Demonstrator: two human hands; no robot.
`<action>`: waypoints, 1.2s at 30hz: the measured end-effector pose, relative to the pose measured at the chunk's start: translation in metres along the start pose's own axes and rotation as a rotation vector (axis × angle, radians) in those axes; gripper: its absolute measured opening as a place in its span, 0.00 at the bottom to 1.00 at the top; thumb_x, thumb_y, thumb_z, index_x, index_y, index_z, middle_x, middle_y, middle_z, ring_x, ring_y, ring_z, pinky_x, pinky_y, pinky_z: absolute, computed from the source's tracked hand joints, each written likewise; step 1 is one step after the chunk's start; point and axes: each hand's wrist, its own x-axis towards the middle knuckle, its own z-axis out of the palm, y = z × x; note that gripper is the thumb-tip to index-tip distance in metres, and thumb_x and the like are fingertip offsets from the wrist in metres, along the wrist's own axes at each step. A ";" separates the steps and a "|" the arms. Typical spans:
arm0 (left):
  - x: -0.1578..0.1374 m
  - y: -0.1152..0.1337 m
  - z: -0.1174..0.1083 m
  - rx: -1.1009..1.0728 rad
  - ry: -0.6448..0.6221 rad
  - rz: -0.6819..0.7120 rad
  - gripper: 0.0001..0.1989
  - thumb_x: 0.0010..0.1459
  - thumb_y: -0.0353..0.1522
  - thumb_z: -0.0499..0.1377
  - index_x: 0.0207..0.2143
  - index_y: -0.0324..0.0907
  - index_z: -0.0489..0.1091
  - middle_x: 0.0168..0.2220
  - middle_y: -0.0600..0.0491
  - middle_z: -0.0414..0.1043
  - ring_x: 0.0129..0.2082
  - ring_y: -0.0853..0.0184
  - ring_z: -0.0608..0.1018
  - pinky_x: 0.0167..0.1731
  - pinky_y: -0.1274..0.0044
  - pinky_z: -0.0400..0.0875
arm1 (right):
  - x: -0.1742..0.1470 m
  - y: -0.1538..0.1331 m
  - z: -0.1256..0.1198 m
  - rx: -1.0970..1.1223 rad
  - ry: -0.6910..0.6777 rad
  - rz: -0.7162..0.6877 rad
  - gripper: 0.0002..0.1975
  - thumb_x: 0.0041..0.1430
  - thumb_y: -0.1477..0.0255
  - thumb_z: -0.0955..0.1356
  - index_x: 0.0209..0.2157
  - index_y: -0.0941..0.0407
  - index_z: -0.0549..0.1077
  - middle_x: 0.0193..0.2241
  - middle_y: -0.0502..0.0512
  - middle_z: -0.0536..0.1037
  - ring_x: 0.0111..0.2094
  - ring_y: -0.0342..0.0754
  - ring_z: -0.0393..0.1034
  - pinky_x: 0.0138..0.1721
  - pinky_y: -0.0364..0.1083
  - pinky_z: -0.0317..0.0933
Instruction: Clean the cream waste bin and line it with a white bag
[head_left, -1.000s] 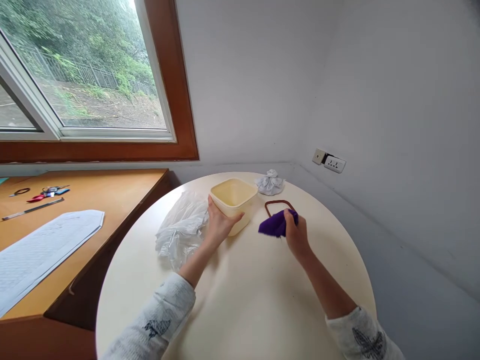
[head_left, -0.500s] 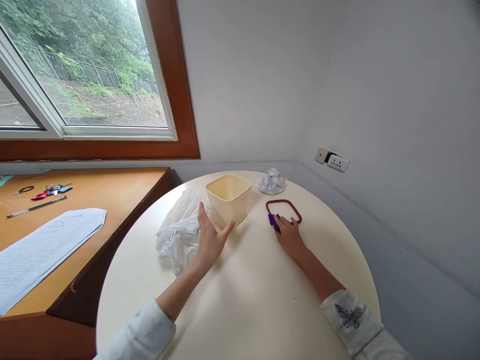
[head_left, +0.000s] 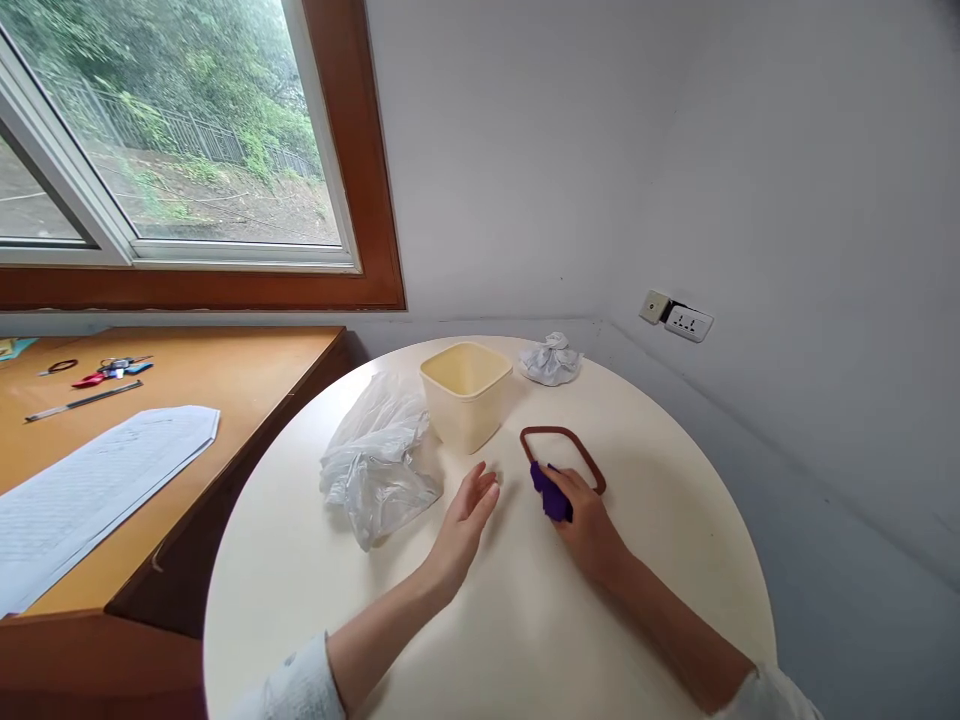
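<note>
Observed left hand (head_left: 459, 528) open above a round, cream-topped table (head_left: 517, 630), thumb slightly apart from extended fingers. Observed right hand (head_left: 589, 520) closed on a bunched piece of dark purple cloth (head_left: 551, 499), fingers pressed over its upper side. Located cloth between the two hands, nearer the right, at the left side of a thin reddish-brown frame (head_left: 551, 431), rounded-square in shape, of undetermined material. Noted far edge and right corner of frame exposed ahead of the right hand, with near edge hidden and finger contact impossible to tell. Logged a cream, square, open-topped plastic container (head_left: 456, 418) ahead of the left hand, just beyond its fingertips, rim upward. Logged a crumpled, translucent white plastic bag (head_left: 382, 475) left of the left hand, just beside the container wall. Logged a knotted white plastic bundle (head_left: 553, 363) well ahead of the right hand, near the far table edge. Recorded open room along a strip of table between the forearms, widening toward the near side, plus a broader stretch from right hand to curved right edge. Recorded a straight-edged, orange-brown wooden desk (head_left: 232, 365) well left of the left hand, past the table rim.
</note>
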 end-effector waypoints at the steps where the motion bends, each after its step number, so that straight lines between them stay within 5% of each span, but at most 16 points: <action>1: 0.003 -0.001 0.002 -0.115 -0.007 -0.056 0.23 0.56 0.38 0.57 0.53 0.45 0.58 0.58 0.46 0.59 0.60 0.63 0.59 0.59 0.71 0.50 | -0.009 -0.010 -0.001 0.044 -0.003 -0.028 0.26 0.51 0.80 0.61 0.53 0.54 0.63 0.43 0.59 0.70 0.45 0.51 0.66 0.47 0.52 0.63; 7: 0.019 -0.007 0.002 -0.503 0.000 -0.282 0.07 0.54 0.31 0.57 0.37 0.39 0.66 0.45 0.44 0.72 0.52 0.61 0.71 0.52 0.75 0.64 | -0.048 -0.059 -0.004 0.262 -0.180 -0.165 0.25 0.56 0.77 0.62 0.56 0.52 0.61 0.45 0.60 0.71 0.45 0.51 0.67 0.46 0.50 0.64; 11: 0.024 -0.011 -0.006 -0.525 0.005 -0.287 0.16 0.48 0.18 0.54 0.40 0.37 0.67 0.50 0.43 0.69 0.51 0.61 0.72 0.51 0.76 0.66 | -0.046 -0.067 -0.007 0.381 -0.258 -0.094 0.19 0.58 0.74 0.61 0.52 0.52 0.66 0.44 0.58 0.73 0.45 0.50 0.68 0.47 0.49 0.64; 17: 0.022 -0.011 -0.012 -0.544 -0.035 -0.249 0.23 0.43 0.17 0.51 0.44 0.37 0.67 0.54 0.46 0.66 0.52 0.61 0.70 0.53 0.75 0.64 | -0.007 -0.047 -0.023 0.349 0.080 0.283 0.19 0.61 0.65 0.59 0.52 0.54 0.66 0.51 0.58 0.70 0.52 0.51 0.63 0.52 0.52 0.59; 20: 0.020 -0.009 -0.011 -0.533 -0.042 -0.257 0.22 0.43 0.18 0.51 0.42 0.35 0.68 0.54 0.46 0.65 0.53 0.63 0.69 0.53 0.77 0.64 | 0.014 -0.033 -0.011 0.218 0.080 0.335 0.23 0.61 0.63 0.57 0.55 0.57 0.63 0.54 0.59 0.66 0.55 0.53 0.59 0.55 0.55 0.55; 27: 0.023 -0.009 -0.012 -0.551 -0.038 -0.212 0.20 0.41 0.15 0.50 0.37 0.34 0.70 0.39 0.47 0.75 0.41 0.68 0.76 0.46 0.80 0.68 | 0.033 -0.041 0.043 -0.009 -0.143 0.042 0.22 0.63 0.70 0.55 0.57 0.59 0.60 0.58 0.59 0.60 0.60 0.51 0.50 0.61 0.58 0.41; 32: 0.020 -0.001 -0.014 -0.590 -0.106 -0.258 0.07 0.53 0.29 0.55 0.33 0.36 0.70 0.25 0.51 0.74 0.27 0.68 0.77 0.33 0.79 0.72 | 0.036 -0.069 0.044 0.132 -0.216 -0.020 0.22 0.63 0.70 0.55 0.58 0.58 0.59 0.57 0.58 0.61 0.61 0.51 0.48 0.61 0.58 0.43; 36: 0.019 0.002 -0.017 -0.674 -0.106 -0.279 0.20 0.55 0.45 0.53 0.37 0.37 0.70 0.31 0.46 0.76 0.38 0.60 0.77 0.39 0.72 0.72 | 0.033 -0.083 0.041 0.365 -0.333 -0.055 0.20 0.63 0.67 0.57 0.56 0.51 0.62 0.57 0.53 0.62 0.61 0.49 0.47 0.60 0.56 0.45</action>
